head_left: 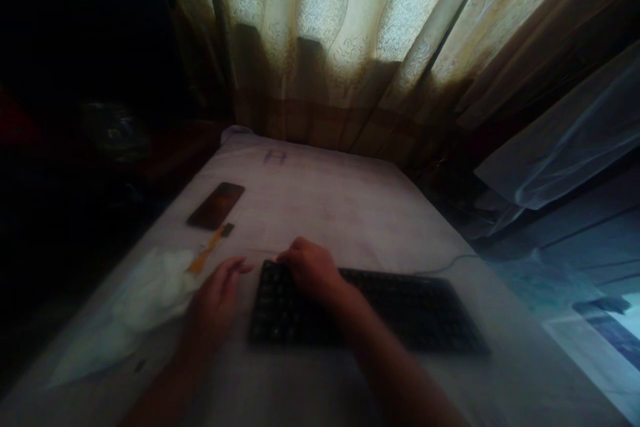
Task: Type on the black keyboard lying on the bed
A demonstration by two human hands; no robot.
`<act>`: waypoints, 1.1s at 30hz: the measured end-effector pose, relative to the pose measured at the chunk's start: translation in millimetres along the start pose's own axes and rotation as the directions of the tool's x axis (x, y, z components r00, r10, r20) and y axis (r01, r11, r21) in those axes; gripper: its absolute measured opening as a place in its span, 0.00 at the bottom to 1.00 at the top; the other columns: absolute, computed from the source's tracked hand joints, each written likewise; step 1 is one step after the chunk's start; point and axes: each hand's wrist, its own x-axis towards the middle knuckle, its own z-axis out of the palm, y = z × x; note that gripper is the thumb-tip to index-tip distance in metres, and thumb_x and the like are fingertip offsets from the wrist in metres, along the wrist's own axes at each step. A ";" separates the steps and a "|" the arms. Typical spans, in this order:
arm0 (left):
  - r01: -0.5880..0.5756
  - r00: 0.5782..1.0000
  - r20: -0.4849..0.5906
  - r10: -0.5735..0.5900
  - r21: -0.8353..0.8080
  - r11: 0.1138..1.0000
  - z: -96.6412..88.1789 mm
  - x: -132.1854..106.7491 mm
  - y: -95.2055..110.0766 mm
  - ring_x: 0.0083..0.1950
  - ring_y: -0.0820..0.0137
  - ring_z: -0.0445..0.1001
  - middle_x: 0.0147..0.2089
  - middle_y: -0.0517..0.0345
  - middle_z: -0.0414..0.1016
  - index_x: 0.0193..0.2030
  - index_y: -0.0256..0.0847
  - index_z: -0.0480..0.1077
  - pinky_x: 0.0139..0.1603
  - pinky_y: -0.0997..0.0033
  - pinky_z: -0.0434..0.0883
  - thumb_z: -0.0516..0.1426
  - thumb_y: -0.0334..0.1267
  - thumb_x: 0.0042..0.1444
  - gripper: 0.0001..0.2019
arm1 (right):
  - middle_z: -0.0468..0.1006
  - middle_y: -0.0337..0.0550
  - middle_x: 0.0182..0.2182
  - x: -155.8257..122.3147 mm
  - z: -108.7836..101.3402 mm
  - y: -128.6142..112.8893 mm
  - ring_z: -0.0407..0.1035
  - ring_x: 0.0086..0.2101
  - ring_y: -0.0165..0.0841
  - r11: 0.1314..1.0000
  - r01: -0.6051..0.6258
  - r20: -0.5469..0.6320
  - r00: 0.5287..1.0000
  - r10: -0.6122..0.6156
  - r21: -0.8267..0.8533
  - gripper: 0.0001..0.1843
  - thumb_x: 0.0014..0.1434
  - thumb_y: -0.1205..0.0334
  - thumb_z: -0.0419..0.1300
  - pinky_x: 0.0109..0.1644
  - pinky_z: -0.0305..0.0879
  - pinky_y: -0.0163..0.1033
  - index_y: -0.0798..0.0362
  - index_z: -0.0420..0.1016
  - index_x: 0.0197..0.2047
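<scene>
A black keyboard (415,310) lies flat on the cloth-covered surface in front of me. Over its far left part is my right hand (313,270), fingers bent together at the back edge near the corner. Whatever those fingertips may hold is hidden. Just left of the keyboard, my left hand (217,297) has its fingers stretched towards the keyboard, with nothing visible in them. Beside that hand sit a crumpled whitish cloth or bag (150,293) and a thin orange tool (206,251) with a dark end, perhaps a brush. The picture is dim and blurred.
A dark phone (217,205) rests farther back on the left. The keyboard's cable (447,265) runs off to the right. A small dark piece (140,365) lies near the front left. Patterned curtains (320,47) hang behind the light cloth surface (330,193).
</scene>
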 end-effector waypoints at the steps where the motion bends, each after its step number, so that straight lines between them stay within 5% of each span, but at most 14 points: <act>1: -0.002 1.000 -0.026 0.001 -0.015 1.000 -1.2 1.0 -1.1 0.53 0.58 0.75 0.47 0.51 0.80 0.49 0.42 0.68 0.56 0.53 0.70 0.46 0.48 0.59 0.19 | 0.76 0.45 0.41 2.0 1.4 -1.8 0.70 0.38 0.35 1.000 0.011 -0.003 1.000 -0.011 -0.001 0.16 0.65 0.63 0.54 0.41 0.61 0.37 0.43 0.79 0.50; 21: -0.069 0.990 -0.130 0.055 -0.106 0.992 -4.5 5.1 -10.0 0.54 0.61 0.75 0.48 0.50 0.79 0.52 0.41 0.66 0.57 0.55 0.69 0.49 0.46 0.60 0.17 | 0.74 0.48 0.40 12.4 4.9 -20.2 0.63 0.39 0.39 0.954 0.252 -0.004 0.967 -0.256 -0.163 0.14 0.67 0.64 0.52 0.44 0.57 0.43 0.49 0.78 0.48; 33: -0.103 0.989 -0.122 0.089 -0.117 0.988 -3.5 5.1 -11.8 0.54 0.61 0.74 0.49 0.48 0.79 0.54 0.40 0.65 0.58 0.54 0.67 0.48 0.44 0.60 0.18 | 0.73 0.46 0.40 -3.6 15.2 -31.9 0.64 0.40 0.38 0.951 0.296 0.007 0.955 -0.297 -0.084 0.13 0.66 0.65 0.54 0.44 0.56 0.42 0.49 0.79 0.47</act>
